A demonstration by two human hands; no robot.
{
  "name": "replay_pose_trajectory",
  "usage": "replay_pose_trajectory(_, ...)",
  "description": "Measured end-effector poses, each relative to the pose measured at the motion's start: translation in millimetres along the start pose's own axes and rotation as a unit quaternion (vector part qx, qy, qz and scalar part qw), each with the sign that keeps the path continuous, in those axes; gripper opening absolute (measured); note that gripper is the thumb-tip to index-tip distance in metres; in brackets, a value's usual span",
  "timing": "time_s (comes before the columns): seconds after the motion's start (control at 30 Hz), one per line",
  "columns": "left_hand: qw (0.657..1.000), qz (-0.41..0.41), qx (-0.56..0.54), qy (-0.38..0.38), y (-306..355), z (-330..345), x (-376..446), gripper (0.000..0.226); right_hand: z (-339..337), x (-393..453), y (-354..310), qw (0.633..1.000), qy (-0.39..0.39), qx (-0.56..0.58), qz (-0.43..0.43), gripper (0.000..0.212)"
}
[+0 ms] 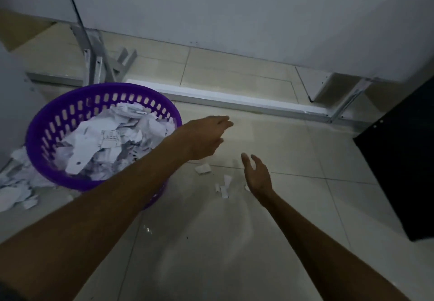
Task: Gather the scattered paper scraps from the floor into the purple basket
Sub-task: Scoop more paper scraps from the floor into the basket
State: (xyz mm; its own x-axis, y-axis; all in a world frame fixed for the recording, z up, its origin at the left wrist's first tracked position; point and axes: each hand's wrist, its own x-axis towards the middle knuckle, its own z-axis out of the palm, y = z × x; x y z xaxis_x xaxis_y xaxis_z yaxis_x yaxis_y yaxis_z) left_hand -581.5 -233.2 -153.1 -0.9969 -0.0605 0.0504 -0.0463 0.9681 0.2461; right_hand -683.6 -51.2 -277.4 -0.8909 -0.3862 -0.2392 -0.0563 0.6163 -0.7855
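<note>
A purple basket (47, 122) with slotted walls stands on the tiled floor at the left, heaped with white paper scraps (105, 141). My left hand (206, 136) reaches out just right of the basket's rim, fingers loosely apart and holding nothing. My right hand (257, 174) hovers open, palm turned left, above the floor. Between the hands lies one small scrap (203, 168), and a few more small scraps (223, 187) sit beside my right wrist. A pile of scraps (16, 183) lies on the floor left of the basket.
A white wall panel rises ahead, with a white strip (234, 102) along its foot. Grey metal brackets (101, 63) stand behind the basket. A black panel (404, 171) leans at the right. Pale floor tiles (211, 242) stretch toward me.
</note>
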Motion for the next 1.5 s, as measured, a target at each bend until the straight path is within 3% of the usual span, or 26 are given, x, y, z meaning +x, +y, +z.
replay_pose_trajectory(0.13, 0.998, -0.021, 0.056, -0.029, 12, 9, 21, 0.060, 22, -10, 45, 0.998, -0.049, -0.030, 0.021, 0.102)
replay_pose_trajectory(0.43, 0.981, -0.139, 0.055, -0.121, -21, 15, 24, 0.058, 48, -20, 82, 0.989, -0.015, -0.135, -0.066, 0.115)
replay_pose_trajectory(0.63, 0.953, -0.208, 0.016, -0.222, -16, 69, 29, 0.049, 59, -21, 84, 0.944, -0.029, -0.298, -0.138, 0.100)
replay_pose_trajectory(0.8, 0.939, -0.240, -0.029, -0.245, -31, 124, 4, 0.056, 70, 0, 76, 0.934, -0.060, -0.290, -0.199, 0.075)
replay_pose_trajectory(0.97, 0.952, -0.226, -0.041, -0.204, -42, 151, -17, 0.065, 81, 24, 64, 0.930, -0.113, -0.254, -0.241, 0.060)
replay_pose_trajectory(1.07, 0.967, -0.182, -0.002, -0.177, -35, 164, -22, 0.065, 72, 27, 56, 0.947, -0.166, -0.135, -0.242, 0.057)
replay_pose_trajectory(1.13, 0.972, -0.168, -0.017, -0.160, -33, 170, -22, 0.062, 53, 32, 57, 0.960, -0.140, -0.072, -0.231, 0.059)
replay_pose_trajectory(1.2, 0.974, -0.188, -0.072, -0.107, -33, 170, -20, 0.056, 33, 38, 67, 0.954, -0.098, -0.103, -0.265, 0.060)
replay_pose_trajectory(1.3, 0.969, -0.222, -0.108, -0.013, -35, 165, -12, 0.049, 14, 41, 80, 0.936, -0.129, -0.181, -0.272, 0.074)
replay_pose_trajectory(1.4, 0.964, -0.243, -0.108, -0.017, -32, 164, -5, 0.042, 15, 49, 79, 0.916, -0.168, -0.237, -0.278, 0.088)
replay_pose_trajectory(1.5, 0.959, -0.258, -0.113, -0.024, -26, 165, 0, 0.036, 21, 58, 71, 0.904, -0.170, -0.264, -0.292, 0.087)
